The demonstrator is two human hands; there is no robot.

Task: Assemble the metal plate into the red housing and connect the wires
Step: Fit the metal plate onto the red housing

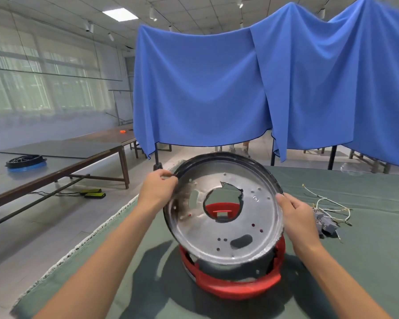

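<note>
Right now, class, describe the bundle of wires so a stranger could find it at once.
Start at the green table cover, with the red housing in its middle. Look past the right hand: the wires lie loose there, thin, pale and tangled, ending in grey plugs.

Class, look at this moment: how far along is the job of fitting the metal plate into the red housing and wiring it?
Done: little; the red housing sits on the green mat. In hand: the left hand and right hand grip opposite rims of the metal plate, held tilted above the housing, not seated. Left: lowering the plate in, then connecting the wires, which lie loose on the mat to the right.
</note>
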